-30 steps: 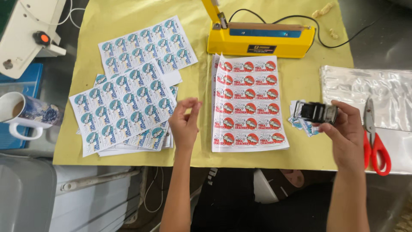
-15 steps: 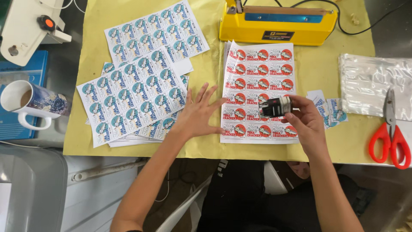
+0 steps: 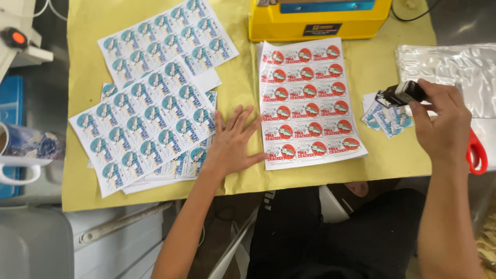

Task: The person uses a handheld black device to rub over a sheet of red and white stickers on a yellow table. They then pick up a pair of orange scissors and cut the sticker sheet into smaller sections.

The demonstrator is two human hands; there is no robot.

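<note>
Stamper (image 3: 400, 94), small and black, is gripped in the right hand (image 3: 439, 124) over the cut labels (image 3: 385, 118), just right of the red sticker sheet (image 3: 307, 103). The left hand (image 3: 232, 142) is laid flat, fingers spread wide, on yellow paper (image 3: 372, 67) touching that sheet's edge.

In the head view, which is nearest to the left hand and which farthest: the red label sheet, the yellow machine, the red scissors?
Measured from the left hand, flat on the yellow paper:
1. Red label sheet: just to its right, fingertips at its edge.
2. Yellow machine: up at the table's far edge.
3. Red scissors: far right, partly hidden behind the right hand.
</note>
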